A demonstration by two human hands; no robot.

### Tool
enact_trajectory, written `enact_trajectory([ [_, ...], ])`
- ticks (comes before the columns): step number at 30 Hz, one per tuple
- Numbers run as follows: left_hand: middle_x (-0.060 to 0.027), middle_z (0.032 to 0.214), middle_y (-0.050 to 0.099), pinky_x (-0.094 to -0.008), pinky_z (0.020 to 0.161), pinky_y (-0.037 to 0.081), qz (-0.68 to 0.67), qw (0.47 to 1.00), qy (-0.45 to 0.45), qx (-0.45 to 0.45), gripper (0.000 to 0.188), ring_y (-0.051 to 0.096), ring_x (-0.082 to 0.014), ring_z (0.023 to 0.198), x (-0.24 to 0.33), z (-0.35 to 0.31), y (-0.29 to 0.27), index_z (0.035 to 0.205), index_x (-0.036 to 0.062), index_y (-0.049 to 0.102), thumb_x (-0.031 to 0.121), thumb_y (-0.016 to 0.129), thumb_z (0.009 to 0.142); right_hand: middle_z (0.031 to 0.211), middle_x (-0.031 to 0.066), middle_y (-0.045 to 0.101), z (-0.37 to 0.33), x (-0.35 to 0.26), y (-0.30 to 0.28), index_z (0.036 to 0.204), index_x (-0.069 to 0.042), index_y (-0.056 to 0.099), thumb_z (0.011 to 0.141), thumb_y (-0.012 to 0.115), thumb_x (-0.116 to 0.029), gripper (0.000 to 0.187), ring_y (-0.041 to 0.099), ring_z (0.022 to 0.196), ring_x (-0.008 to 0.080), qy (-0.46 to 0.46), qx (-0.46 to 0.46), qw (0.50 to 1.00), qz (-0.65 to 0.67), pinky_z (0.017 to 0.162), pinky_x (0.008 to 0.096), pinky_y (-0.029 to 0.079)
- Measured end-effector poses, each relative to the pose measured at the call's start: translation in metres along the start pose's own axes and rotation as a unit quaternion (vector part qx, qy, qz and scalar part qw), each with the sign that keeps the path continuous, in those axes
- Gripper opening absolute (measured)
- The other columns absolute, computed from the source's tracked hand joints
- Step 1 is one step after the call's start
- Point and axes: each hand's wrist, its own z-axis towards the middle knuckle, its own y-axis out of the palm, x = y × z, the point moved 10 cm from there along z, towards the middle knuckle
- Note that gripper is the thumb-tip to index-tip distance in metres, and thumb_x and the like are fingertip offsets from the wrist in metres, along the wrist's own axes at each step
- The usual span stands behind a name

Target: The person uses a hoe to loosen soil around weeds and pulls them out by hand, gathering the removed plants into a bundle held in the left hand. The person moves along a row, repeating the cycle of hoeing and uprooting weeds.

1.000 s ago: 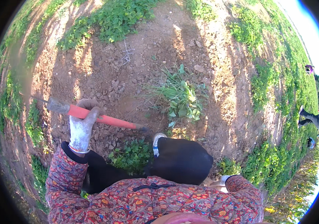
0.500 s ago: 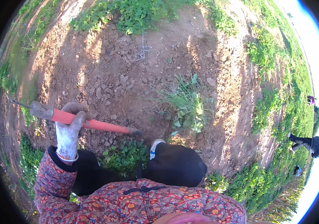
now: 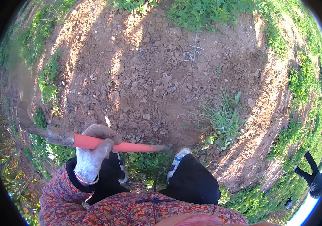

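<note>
My left hand (image 3: pixel 95 152), in a dirty white work glove, is closed round the red handle of a sickle (image 3: pixel 138 147). The handle lies nearly level, its dark end toward my feet. Its grey metal socket and curved blade point left; the blade's tip is blurred near the picture's left side. My right hand is out of view. A cut or pulled clump of grass and leaves (image 3: pixel 223 120) lies on the soil, ahead and to the right of my right shoe (image 3: pixel 179 160). Low green vines (image 3: pixel 146 162) spread between my feet, under the sickle's handle.
Cloddy brown soil (image 3: pixel 146 83) stretches ahead, with a dry branched twig (image 3: pixel 194 52) on it. Leafy vines (image 3: pixel 206 13) grow at the far side. Green rows run along the left and right. A person in dark clothes (image 3: pixel 315 177) stands far off at the right.
The view has swung left, so soil and plants sit farther right. My left hand still grips the sickle, and its blade now shows broader. I see more of both shoes.
</note>
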Motion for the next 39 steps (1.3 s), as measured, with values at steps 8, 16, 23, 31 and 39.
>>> enact_trajectory([
  [8, -0.0099, 0.083, 0.067, -0.0212, 0.05, 0.044, -0.028, 0.999, -0.028, 0.035, 0.024, 0.055, -0.0094, 0.058, -0.018, -0.045, -0.039, 0.099, 0.0012, 0.058, 0.018, 0.067, 0.085, 0.12, 0.0216, 0.064, -0.007, -0.036, 0.006, 0.127, 0.002, 0.058, 0.087, 0.065, -0.039, 0.057, 0.062, 0.112, 0.0307, -0.018, -0.015, 0.999, -0.027, 0.097, 0.0418, 0.049],
  [16, -0.0075, 0.083, 0.066, -0.0192, 0.043, 0.034, -0.076, 0.978, -0.105, 0.163, 0.031, 0.047, -0.0059, 0.051, -0.06, -0.113, -0.083, 0.104, 0.005, 0.056, 0.032, 0.064, 0.091, 0.12, 0.021, 0.064, -0.009, -0.07, 0.014, 0.126, 0.003, 0.059, 0.088, 0.065, -0.035, 0.054, 0.062, 0.112, 0.0299, -0.083, -0.032, 0.993, -0.082, 0.097, 0.0415, 0.049],
  [23, -0.0096, 0.088, 0.068, -0.0181, 0.047, 0.043, -0.163, 0.972, -0.017, 0.166, 0.04, 0.056, -0.0066, 0.057, -0.046, -0.163, -0.097, 0.107, 0.0028, 0.058, 0.035, 0.071, 0.087, 0.12, 0.0204, 0.064, -0.014, -0.093, 0.028, 0.125, 0.004, 0.059, 0.089, 0.065, -0.031, 0.051, 0.062, 0.111, 0.0291, -0.15, -0.041, 0.979, -0.134, 0.098, 0.0412, 0.049],
  [31, -0.0047, 0.091, 0.069, -0.0244, 0.069, 0.052, -0.258, 0.947, 0.1, 0.161, 0.023, 0.064, -0.0092, 0.081, -0.032, -0.213, -0.133, 0.104, 0.0003, 0.064, 0.01, 0.073, 0.086, 0.12, 0.0198, 0.064, -0.004, -0.077, 0.031, 0.124, 0.006, 0.059, 0.091, 0.065, -0.027, 0.047, 0.062, 0.111, 0.0283, -0.19, -0.054, 0.955, -0.221, 0.098, 0.0408, 0.049],
  [39, -0.0037, 0.081, 0.066, -0.0285, 0.066, 0.052, -0.345, 0.864, 0.254, 0.266, 0.025, 0.061, -0.0101, 0.075, -0.046, -0.259, -0.187, 0.096, 0.0014, 0.066, 0.02, 0.077, 0.083, 0.119, 0.0191, 0.064, -0.076, -0.283, -0.061, 0.123, 0.007, 0.059, 0.092, 0.065, -0.023, 0.044, 0.061, 0.111, 0.0274, -0.487, 0.105, 0.86, -0.113, 0.098, 0.0405, 0.049],
])
